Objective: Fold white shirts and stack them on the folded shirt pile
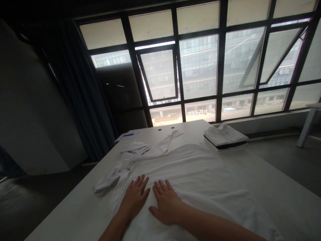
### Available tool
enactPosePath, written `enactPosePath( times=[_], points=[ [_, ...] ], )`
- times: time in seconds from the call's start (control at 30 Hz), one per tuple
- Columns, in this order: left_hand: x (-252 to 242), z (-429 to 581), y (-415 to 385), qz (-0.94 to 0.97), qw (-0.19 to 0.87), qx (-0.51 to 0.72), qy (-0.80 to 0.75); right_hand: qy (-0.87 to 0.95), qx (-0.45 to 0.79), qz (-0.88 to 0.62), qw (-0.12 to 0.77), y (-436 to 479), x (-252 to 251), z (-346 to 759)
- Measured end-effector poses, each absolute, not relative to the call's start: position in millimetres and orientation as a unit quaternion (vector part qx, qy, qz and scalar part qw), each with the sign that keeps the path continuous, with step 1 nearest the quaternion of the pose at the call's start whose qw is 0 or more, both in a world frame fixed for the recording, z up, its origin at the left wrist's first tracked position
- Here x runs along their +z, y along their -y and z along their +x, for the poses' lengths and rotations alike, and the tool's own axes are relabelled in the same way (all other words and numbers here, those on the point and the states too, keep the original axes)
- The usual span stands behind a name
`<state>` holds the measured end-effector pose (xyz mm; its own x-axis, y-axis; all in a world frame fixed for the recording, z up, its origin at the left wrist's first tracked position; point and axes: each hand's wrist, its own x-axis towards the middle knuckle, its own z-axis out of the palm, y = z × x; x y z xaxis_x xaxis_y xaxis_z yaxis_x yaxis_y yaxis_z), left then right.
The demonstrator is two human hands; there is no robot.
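A white garment [193, 167], which looks like a shirt, lies spread over the white table, with soft wrinkles across it. Its far left part is bunched, and a sleeve-like piece [107, 183] sticks out on the left. My left hand [134, 197] rests flat on the cloth near its left edge, fingers stretched out. Close beside it, my right hand [167, 202] also lies palm down on the fabric, fingers apart. Neither hand grips anything.
Folded clothes [224, 135], white over black, are stacked at the table's right edge. A pen [128, 135] lies on paper [122, 136] at the far left corner. The white table [67, 214] stands before large windows [198, 67]; a dark blue curtain [82, 90] hangs left.
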<state>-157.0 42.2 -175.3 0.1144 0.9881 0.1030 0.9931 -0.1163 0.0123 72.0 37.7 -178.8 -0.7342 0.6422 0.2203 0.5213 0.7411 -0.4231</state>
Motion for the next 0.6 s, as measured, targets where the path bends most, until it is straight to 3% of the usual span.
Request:
enactPosePath(
  times=[0.27,0.47,0.6],
  points=[
    [-179.6,-156.2,-41.9,-0.745,0.035,-0.042,0.665,0.882,0.096,-0.44,0.136,-57.7,-194.1,228.5],
    [-167.0,-139.4,-23.4,-0.674,0.129,-0.069,0.724,0.816,0.021,-0.565,0.119,-71.0,-219.2,340.3],
    [-173.8,-135.5,2.8,-0.697,0.08,-0.04,0.712,0.805,-0.002,-0.581,0.122,-71.8,-226.9,364.0]
  ],
)
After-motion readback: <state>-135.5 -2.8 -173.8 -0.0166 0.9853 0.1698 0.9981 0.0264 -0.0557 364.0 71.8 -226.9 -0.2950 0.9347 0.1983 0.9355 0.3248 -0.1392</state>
